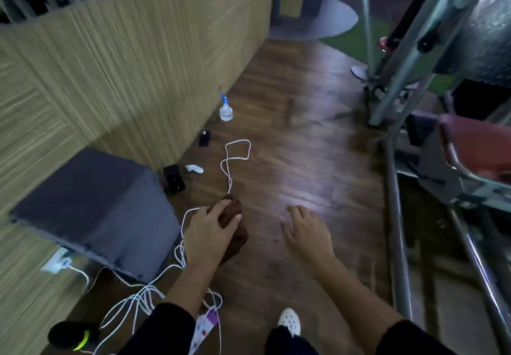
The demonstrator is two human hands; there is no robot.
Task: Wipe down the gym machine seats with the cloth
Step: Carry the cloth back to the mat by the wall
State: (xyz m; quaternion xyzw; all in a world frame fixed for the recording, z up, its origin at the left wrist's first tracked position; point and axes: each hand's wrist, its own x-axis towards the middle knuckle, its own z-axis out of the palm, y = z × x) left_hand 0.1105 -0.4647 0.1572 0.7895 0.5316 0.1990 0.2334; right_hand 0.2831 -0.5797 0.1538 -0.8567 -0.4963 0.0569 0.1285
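The grey steel frame of the gym machine (401, 83) is crowded in on the right, and a shin could be knocked on its floor rail. Its dark red padded seat (475, 144) is not yet reached. The loose white cable (237, 150) looped over the wood floor could be snagged underfoot. The dark brown cloth (240, 237), bunched and soft, is gripped in the left hand (210, 233), well apart from the seat. The right hand (307, 233) is spread, nothing held.
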